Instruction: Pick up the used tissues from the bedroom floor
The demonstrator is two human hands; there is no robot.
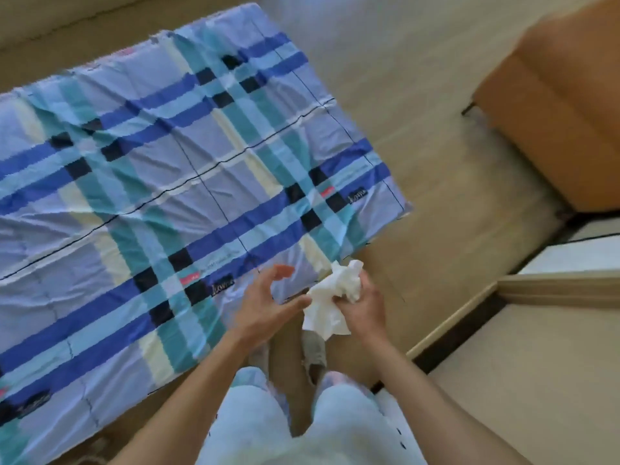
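A bunch of crumpled white tissues (330, 297) hangs in front of me, above the floor beside the bed corner. My right hand (364, 305) grips the bunch from the right, fingers closed around its upper part. My left hand (265, 303) is just left of it, fingers spread and curled, with the thumb tip touching or nearly touching the tissue's left edge. No other tissue shows on the floor in this view.
A bed (151, 182) with a blue, teal and cream checked sheet fills the left. A brown wooden cabinet (563, 105) stands at the upper right. A doorway threshold (469, 313) and white door edge lie to the right. My feet in grey slippers (313, 354) stand on the beige floor.
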